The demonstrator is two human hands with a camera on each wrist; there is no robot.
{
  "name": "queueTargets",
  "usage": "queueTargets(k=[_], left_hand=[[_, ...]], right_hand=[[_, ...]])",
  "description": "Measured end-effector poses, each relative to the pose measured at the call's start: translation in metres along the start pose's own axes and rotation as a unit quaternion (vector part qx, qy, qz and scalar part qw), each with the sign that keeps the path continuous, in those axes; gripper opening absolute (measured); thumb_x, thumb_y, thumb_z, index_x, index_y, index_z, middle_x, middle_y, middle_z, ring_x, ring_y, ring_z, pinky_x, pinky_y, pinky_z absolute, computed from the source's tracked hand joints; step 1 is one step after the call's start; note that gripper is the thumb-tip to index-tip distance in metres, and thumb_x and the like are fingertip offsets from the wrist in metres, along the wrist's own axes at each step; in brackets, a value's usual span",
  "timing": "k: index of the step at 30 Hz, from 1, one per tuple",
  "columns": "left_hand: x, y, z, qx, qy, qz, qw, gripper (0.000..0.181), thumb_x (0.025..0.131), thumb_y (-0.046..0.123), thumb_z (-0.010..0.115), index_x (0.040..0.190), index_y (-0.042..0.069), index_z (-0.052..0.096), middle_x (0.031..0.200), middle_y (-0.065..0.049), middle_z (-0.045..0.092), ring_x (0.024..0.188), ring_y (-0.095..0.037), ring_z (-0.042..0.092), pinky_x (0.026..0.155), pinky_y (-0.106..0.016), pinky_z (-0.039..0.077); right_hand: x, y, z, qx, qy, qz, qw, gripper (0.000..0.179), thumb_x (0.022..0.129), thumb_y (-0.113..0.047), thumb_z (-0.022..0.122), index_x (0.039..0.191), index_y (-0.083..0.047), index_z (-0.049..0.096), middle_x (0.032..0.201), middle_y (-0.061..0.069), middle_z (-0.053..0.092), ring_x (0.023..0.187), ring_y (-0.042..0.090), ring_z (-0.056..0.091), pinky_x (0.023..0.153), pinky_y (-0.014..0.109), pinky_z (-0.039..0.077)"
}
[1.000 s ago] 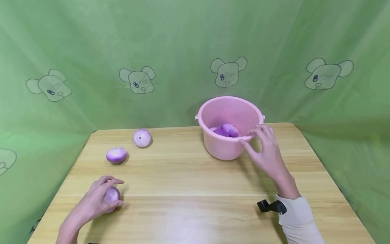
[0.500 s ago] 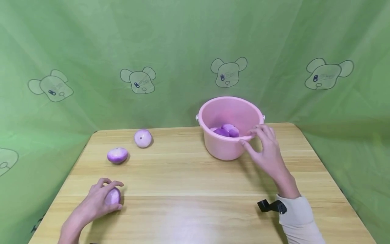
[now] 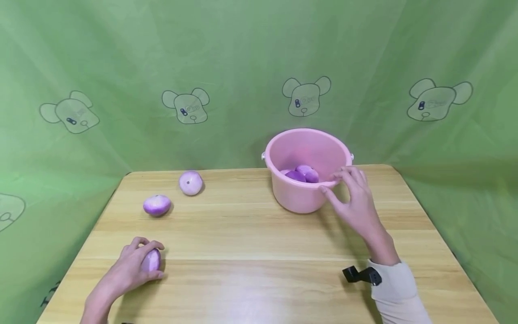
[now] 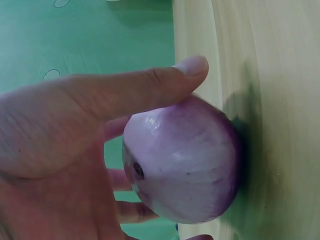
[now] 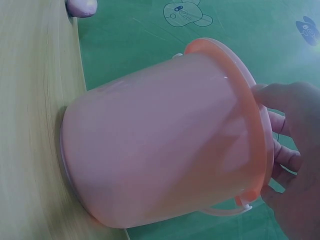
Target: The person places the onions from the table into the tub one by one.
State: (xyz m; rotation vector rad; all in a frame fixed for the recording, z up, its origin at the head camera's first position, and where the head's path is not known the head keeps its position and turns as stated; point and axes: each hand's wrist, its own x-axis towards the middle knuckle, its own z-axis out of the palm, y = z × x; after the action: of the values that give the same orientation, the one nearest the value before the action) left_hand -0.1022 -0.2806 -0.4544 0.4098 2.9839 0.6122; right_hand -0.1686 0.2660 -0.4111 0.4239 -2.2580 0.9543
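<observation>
At the near left of the table, my left hand [image 3: 130,269] holds a purple onion [image 3: 151,261]. In the left wrist view the thumb lies over the top of this onion [image 4: 185,160], with fingers behind and below it. My right hand [image 3: 358,204] grips the near right rim of a pink bucket [image 3: 297,198], thumb outside and fingers over the edge. The right wrist view shows the bucket [image 5: 160,140] standing on the table, with the hand [image 5: 295,135] at its rim. Several purple onions [image 3: 306,173] lie inside the bucket, partly hidden by its wall.
Two more onions stand at the back left of the wooden table [image 3: 243,238]: a pale round one [image 3: 190,183] and a darker purple one [image 3: 157,205]. Behind the table hangs a green curtain [image 3: 243,135] with bear outlines. A black wrist device [image 3: 362,275] sits on the right sleeve.
My left hand has shifted slightly right, its fingers and thumb settling closer round the onion. The right hand has stayed on the bucket rim.
</observation>
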Motion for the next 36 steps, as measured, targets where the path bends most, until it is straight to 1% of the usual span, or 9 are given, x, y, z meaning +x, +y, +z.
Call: queueTargets(k=[6,12,19,27,32,36], left_hand=[[-0.001,-0.002,-0.001,0.001,-0.011,-0.015,0.9998,0.063,0.067,0.032,0.096,0.121,0.013,0.067,0.120,-0.024,0.054,0.098,-0.040,0.055,0.073,-0.057,0.059],[0.000,-0.002,-0.002,-0.014,-0.003,-0.022,0.9997,0.061,0.071,0.025,0.094,0.123,0.011,0.066,0.119,-0.026,0.052,0.097,-0.040,0.057,0.069,-0.053,0.060],[0.003,-0.002,-0.003,-0.012,0.026,-0.013,0.9995,0.061,0.073,0.018,0.092,0.127,0.009,0.064,0.118,-0.026,0.053,0.097,-0.042,0.057,0.068,-0.056,0.060],[0.009,-0.001,-0.009,-0.007,0.043,0.000,0.9991,0.061,0.074,0.016,0.091,0.127,0.009,0.063,0.120,-0.030,0.054,0.097,-0.046,0.057,0.066,-0.057,0.060],[0.012,0.000,-0.011,-0.003,0.055,0.013,0.9984,0.059,0.073,0.013,0.091,0.126,0.009,0.065,0.120,-0.030,0.055,0.096,-0.047,0.058,0.067,-0.060,0.059],[0.013,0.002,-0.012,-0.002,0.067,0.022,0.9975,0.058,0.073,0.011,0.091,0.125,0.009,0.066,0.118,-0.027,0.057,0.097,-0.046,0.059,0.072,-0.063,0.058]], right_hand=[[0.000,0.001,0.000,0.000,0.001,0.000,1.0000,0.033,0.082,-0.006,0.085,0.109,0.001,0.067,0.115,0.015,0.059,0.115,0.029,0.047,0.096,0.052,0.042],[0.000,-0.001,-0.001,0.002,0.002,-0.001,1.0000,0.033,0.082,-0.006,0.085,0.108,0.003,0.067,0.115,0.016,0.059,0.114,0.029,0.046,0.096,0.052,0.042],[-0.001,0.000,0.000,0.003,0.002,-0.001,1.0000,0.033,0.081,-0.005,0.085,0.108,0.004,0.067,0.115,0.017,0.059,0.116,0.031,0.047,0.099,0.053,0.042],[-0.002,-0.001,0.000,0.002,0.000,0.006,1.0000,0.034,0.082,-0.006,0.084,0.110,0.004,0.067,0.115,0.016,0.059,0.115,0.029,0.047,0.099,0.055,0.043],[-0.002,-0.001,0.000,-0.002,0.002,0.003,1.0000,0.034,0.082,-0.006,0.084,0.110,0.003,0.067,0.113,0.016,0.059,0.114,0.029,0.047,0.098,0.054,0.043],[-0.001,0.000,0.001,-0.001,0.002,0.000,1.0000,0.034,0.082,-0.006,0.084,0.110,0.003,0.067,0.114,0.016,0.059,0.114,0.029,0.047,0.098,0.054,0.043]])
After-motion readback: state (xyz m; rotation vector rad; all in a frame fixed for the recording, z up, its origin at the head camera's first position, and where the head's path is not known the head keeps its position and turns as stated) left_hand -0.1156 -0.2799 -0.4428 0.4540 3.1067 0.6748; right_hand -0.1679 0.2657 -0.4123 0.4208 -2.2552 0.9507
